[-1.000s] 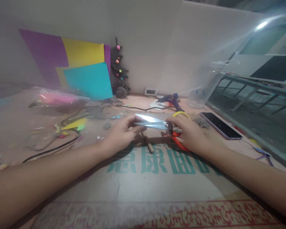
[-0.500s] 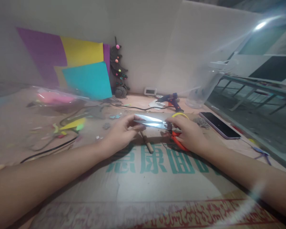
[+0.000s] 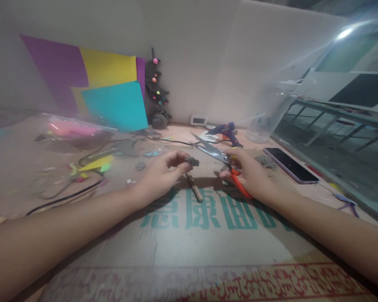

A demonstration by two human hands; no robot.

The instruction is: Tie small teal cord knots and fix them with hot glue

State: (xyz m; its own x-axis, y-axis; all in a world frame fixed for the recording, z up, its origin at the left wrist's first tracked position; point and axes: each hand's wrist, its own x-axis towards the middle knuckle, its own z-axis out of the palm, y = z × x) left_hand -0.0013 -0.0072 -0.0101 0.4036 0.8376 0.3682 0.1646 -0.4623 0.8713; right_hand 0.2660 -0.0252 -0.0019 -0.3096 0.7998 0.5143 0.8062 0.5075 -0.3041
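Between the thumb and fingers of my left hand is a small dark grey lump, perhaps knotted cord; its kind is not clear. A short brown stick lies on the printed board just below those fingertips. My right hand is closed round the orange handles of a pair of scissors. Their blades are parted and point up and left, away from the grey lump. Part of the handles is hidden by my fingers.
Behind the scissors lies a dark blue glue gun. To the right are a bundle of grey cord and a phone. A clear plastic container stands further back. Black cable and scraps lie left. A decorated small tree leans against the wall.
The scissors have swung away from my left fingers, their blades turning upward and further apart. The grey lump in my left hand has come into sight. My left hand has stayed nearly still.
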